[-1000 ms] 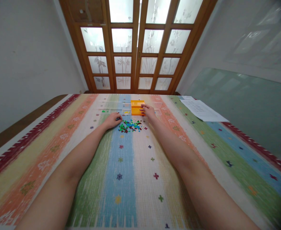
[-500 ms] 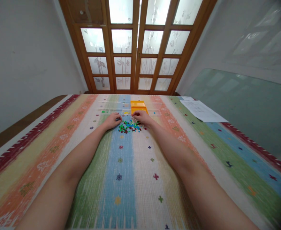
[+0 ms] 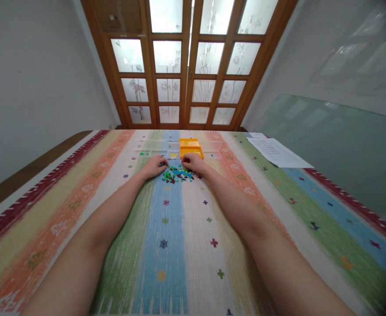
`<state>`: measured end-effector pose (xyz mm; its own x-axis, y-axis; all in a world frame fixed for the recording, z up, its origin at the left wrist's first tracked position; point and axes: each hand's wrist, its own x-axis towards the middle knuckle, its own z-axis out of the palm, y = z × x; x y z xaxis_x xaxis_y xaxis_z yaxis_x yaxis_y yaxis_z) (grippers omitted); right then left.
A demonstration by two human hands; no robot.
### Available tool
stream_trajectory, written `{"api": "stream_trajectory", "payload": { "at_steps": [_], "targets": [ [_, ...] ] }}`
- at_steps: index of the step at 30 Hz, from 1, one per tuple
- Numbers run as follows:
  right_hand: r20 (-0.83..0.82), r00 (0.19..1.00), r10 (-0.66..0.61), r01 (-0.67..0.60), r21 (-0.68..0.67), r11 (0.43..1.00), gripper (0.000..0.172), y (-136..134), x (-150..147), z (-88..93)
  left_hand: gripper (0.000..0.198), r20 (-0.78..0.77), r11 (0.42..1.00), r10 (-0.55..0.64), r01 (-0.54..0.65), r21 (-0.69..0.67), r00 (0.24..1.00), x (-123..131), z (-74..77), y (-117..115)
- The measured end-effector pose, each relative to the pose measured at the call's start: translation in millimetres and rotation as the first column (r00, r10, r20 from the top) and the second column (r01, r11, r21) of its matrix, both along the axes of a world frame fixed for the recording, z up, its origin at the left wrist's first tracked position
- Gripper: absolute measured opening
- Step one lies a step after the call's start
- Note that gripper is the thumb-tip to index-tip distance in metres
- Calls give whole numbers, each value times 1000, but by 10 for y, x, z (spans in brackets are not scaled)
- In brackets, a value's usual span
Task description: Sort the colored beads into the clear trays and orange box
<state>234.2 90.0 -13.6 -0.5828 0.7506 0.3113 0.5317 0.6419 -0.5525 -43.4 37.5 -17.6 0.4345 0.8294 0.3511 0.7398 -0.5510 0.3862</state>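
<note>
Bringing my right hand [image 3: 194, 161] back from the orange tray [image 3: 190, 148] just beyond the pile of small coloured pieces [image 3: 178, 174], I rest its curled fingers on the pile's far right edge. A second ago it was at the tray, so I judge one trip done and the hand back among the loose pieces. I cannot tell whether it pinches one yet. My left hand [image 3: 153, 166] has stayed at the pile's left edge, fingers bent, its grip hidden too. The pile lies between both hands on the striped cloth [image 3: 180, 245]; a sheet of paper [image 3: 275, 151] sits well right of it.
</note>
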Motion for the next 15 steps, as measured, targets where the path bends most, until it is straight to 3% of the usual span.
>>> {"api": "stream_trajectory", "payload": {
  "at_steps": [4, 7, 10, 15],
  "targets": [
    [-238, 959, -154, 147, -49, 988, 8, -6, 18, 0, 22, -21, 1000, -1, 1, 9, 1000, 22, 26, -33],
    [-317, 928, -198, 189, -59, 980, 8, 13, 47, 1, 24, -27, 1000, -9, 10, 7, 1000, 37, 43, -52],
    [-256, 947, -193, 189, -40, 981, 12, 26, 56, -6, 22, -29, 1000, -22, 22, 5, 999, 41, 39, -46],
    [31, 991, -128, 124, 98, 987, 25, -48, -57, -12, 19, -16, 1000, -23, 23, 5, 1000, 40, 15, -25]
  ]
}}
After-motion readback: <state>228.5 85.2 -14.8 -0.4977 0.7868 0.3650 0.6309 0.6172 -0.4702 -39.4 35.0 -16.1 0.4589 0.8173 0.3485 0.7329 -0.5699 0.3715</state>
